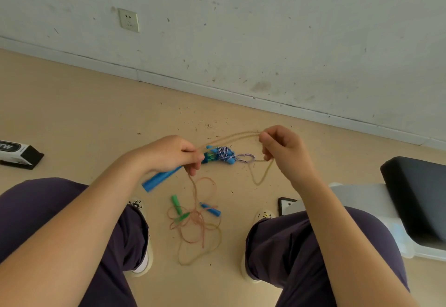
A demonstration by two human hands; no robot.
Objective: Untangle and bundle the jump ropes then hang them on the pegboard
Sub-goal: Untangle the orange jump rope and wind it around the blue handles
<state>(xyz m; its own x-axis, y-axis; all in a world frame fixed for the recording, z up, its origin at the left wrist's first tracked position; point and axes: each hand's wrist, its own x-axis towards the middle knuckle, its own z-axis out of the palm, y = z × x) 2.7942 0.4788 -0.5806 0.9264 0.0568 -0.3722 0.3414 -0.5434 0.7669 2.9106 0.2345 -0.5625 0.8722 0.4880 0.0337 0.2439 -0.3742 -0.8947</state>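
Our left hand point(173, 154) has its grip clamped on a bundled jump rope point(223, 154), blue handles point(160, 178) wrapped in purple-and-white cord, held above the floor point(72, 113). Our right hand point(281, 147) pinches a tan rope point(231, 136) that runs across to the left hand and loops below the right one (thumb and fingers closed on the strands). More tangled rope point(198, 229) lies on the floor between our shoes, with a green handle point(177, 204) and a small blue handle point(211, 209) in it.

Black-and-white box point(17, 153) cut off at left edge; blue handles point(161, 177) partly hidden inside left hand point(169, 153).
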